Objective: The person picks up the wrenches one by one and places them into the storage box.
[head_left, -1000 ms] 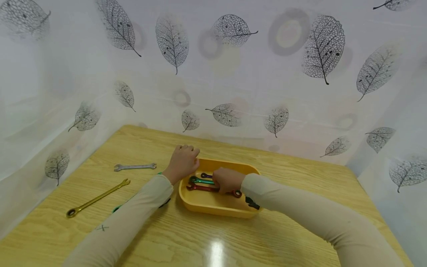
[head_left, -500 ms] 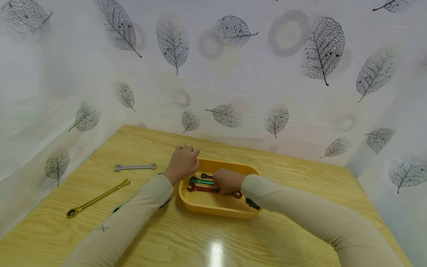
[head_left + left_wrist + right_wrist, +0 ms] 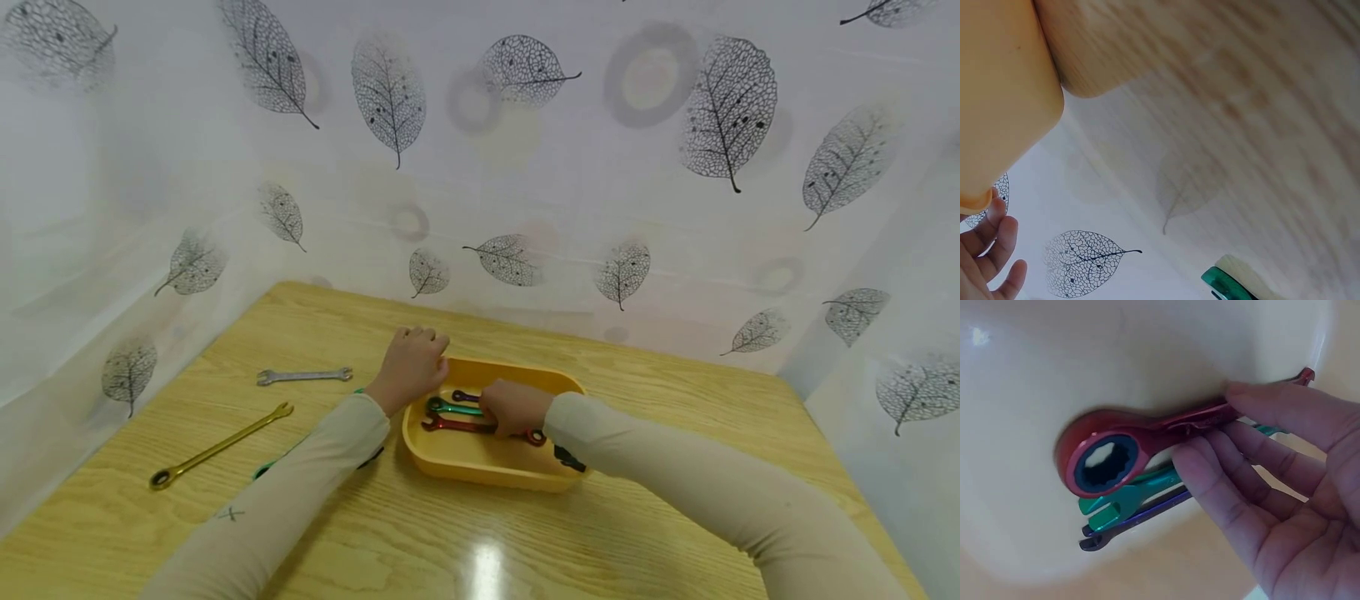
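A yellow plastic bin (image 3: pixel 480 475) on the table holds a red ratcheting wrench (image 3: pixel 450 425), a green wrench (image 3: pixel 457 407) and a purple wrench (image 3: pixel 465 396), lying side by side. My right hand (image 3: pixel 516 407) reaches into it and pinches the red wrench mid-shaft between thumb and fingers. In the right wrist view the red wrench's ring end (image 3: pixel 1100 459) points away from the hand, beside the green wrench (image 3: pixel 1125 497) and purple wrench (image 3: pixel 1135 519). My left hand (image 3: pixel 411 367) grips the bin's left rim, its curled fingers (image 3: pixel 997 240) against the outside.
Left on the wooden table (image 3: pixel 337 533) lie a silver open-end wrench (image 3: pixel 303 376) and a gold ratcheting wrench (image 3: pixel 217 448). A green tool (image 3: pixel 262 469) is partly hidden under the left sleeve. A leaf-print sheet (image 3: pixel 525 192) stands behind and at the sides.
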Demonstrator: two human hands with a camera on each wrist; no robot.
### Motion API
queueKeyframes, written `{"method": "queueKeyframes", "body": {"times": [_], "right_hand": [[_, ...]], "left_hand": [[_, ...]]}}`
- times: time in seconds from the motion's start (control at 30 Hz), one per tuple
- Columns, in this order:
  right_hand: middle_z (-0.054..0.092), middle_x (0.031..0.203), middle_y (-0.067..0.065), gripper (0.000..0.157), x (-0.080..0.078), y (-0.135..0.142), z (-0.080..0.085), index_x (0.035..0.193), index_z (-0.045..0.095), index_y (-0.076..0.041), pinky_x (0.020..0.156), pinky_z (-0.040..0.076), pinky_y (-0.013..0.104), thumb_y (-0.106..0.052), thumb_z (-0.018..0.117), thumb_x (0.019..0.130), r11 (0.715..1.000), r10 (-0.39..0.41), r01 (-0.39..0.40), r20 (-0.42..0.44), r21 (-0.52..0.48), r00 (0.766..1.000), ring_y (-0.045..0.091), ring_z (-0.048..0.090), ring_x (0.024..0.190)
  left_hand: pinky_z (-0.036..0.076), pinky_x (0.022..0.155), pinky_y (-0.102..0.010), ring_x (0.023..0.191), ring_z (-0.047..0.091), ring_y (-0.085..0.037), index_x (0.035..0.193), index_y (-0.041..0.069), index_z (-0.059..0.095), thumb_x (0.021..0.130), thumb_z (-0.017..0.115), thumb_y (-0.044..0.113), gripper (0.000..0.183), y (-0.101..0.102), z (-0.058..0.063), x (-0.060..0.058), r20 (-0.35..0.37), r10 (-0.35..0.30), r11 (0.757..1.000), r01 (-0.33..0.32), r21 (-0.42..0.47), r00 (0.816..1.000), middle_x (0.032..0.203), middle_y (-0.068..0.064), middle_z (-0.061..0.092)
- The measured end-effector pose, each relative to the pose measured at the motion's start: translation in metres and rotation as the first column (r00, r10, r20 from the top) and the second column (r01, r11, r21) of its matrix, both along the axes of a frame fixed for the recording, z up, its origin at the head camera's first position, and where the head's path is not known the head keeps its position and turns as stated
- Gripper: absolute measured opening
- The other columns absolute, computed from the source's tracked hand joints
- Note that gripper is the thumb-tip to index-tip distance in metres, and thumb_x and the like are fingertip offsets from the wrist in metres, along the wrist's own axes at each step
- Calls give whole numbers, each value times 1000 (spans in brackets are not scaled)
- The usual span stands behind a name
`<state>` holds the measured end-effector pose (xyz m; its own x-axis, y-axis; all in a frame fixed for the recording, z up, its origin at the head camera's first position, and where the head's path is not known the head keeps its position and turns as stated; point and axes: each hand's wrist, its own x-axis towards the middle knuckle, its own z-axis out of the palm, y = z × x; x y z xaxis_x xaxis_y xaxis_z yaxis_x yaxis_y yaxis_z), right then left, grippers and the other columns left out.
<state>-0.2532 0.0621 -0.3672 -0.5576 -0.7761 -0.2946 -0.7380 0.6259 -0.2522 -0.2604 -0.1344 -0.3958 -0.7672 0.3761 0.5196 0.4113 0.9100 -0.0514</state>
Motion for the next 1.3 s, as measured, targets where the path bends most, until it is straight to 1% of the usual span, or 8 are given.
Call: {"method": "queueKeyframes", "body": {"times": [0.17, 0.3, 0.43, 0.6, 0.77, 0.97, 1.17, 1.3], "right_hand": [[37, 51, -6, 30, -2, 5, 0, 56, 49, -12, 47, 26, 20, 3, 70, 72, 1000, -4, 4, 14, -13, 1000, 7, 29, 47], [51, 59, -5, 16, -6, 9, -1, 65, 61, -9, 49, 34, 20, -2, 72, 74, 1000, 4, -4, -19, -19, 1000, 6, 38, 51], [62, 70, -1, 6, -7, 12, 5, 75, 67, -7, 54, 42, 21, -7, 72, 77, 1000, 13, -14, -57, -6, 998, 5, 46, 56], [68, 83, 6, 10, 1, 21, 25, 86, 69, -4, 64, 50, 25, -11, 71, 80, 1000, 14, -15, -104, -8, 994, 12, 59, 68], [68, 93, 7, 19, 9, 36, 48, 99, 68, -4, 72, 52, 29, -15, 68, 84, 998, -49, 45, -158, -34, 986, 17, 63, 80], [67, 95, 9, 24, 7, 58, 60, 107, 64, -4, 74, 52, 33, -16, 66, 86, 983, -167, 138, -277, -120, 946, 20, 63, 84], [67, 95, 10, 22, -1, 81, 57, 104, 64, -6, 70, 53, 35, -18, 66, 85, 960, -258, 189, -389, -206, 884, 20, 62, 80], [66, 93, 10, 21, -2, 91, 53, 102, 63, -5, 64, 52, 34, -18, 66, 85, 952, -291, 211, -457, -220, 841, 20, 62, 73]], "left_hand": [[48, 80, -43, 80, 62, -26, 89, 9, 63, 81, 62, 19, 12, 2, 2, 2, 0, -8, 1000, 8, 2, 1000, 83, -8, 66], [48, 79, -43, 79, 61, -26, 89, 9, 63, 81, 62, 19, 12, 4, 2, 3, -2, -11, 1000, 11, 3, 1000, 82, -8, 66], [48, 78, -43, 79, 62, -25, 88, 9, 63, 80, 62, 18, 12, 5, 1, 4, -12, -13, 1000, 13, 6, 1000, 81, -8, 66], [48, 77, -43, 76, 61, -25, 86, 9, 63, 80, 63, 17, 10, 6, -2, 2, -20, -24, 1000, 24, 13, 1000, 79, -8, 65], [48, 77, -42, 75, 61, -24, 88, 9, 64, 79, 63, 17, 12, 5, -5, 1, -22, -24, 1000, 25, 14, 999, 79, -7, 65], [48, 78, -42, 77, 62, -24, 92, 8, 66, 80, 63, 18, 16, 3, -4, 1, -9, -19, 1000, 19, 11, 1000, 81, -7, 66], [48, 79, -43, 79, 62, -25, 94, 8, 66, 80, 62, 18, 18, 2, -4, -1, 4, -17, 1000, 17, 14, 1000, 84, -9, 67], [48, 79, -43, 80, 63, -26, 96, 8, 67, 80, 61, 18, 20, 1, -3, -2, 3, -16, 1000, 16, 16, 1000, 85, -9, 67]]}}
